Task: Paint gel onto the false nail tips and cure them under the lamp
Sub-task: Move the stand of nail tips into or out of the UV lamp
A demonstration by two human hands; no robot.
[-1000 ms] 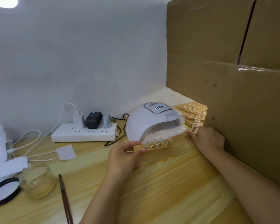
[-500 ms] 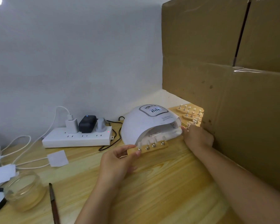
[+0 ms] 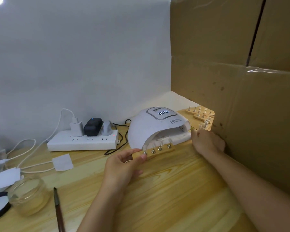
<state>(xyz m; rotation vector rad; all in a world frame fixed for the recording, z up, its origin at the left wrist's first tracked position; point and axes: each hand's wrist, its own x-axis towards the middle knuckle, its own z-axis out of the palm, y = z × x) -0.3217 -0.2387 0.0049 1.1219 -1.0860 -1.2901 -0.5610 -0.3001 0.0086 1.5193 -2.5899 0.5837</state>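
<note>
Left hand [image 3: 124, 166] pinching the near end of a wooden strip [image 3: 155, 153] between thumb and fingers, four false nail tips [image 3: 160, 144] standing on pegs along it. Strip held just at the mouth of the white curing lamp [image 3: 157, 128], lying crosswise before the opening. Right hand [image 3: 208, 141] well to the right of the strip, beside the lamp, against the cardboard box [image 3: 241, 81], near more tip-bearing strips [image 3: 201, 114] behind it; fingers hidden, grip impossible to tell. All over the wooden surface [image 3: 174, 190].

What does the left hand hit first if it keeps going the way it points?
Probably the curing lamp. The left hand holds the wooden strip of nail tips just before the lamp's open mouth, so the strip would enter the opening first; depth is unclear.
</note>
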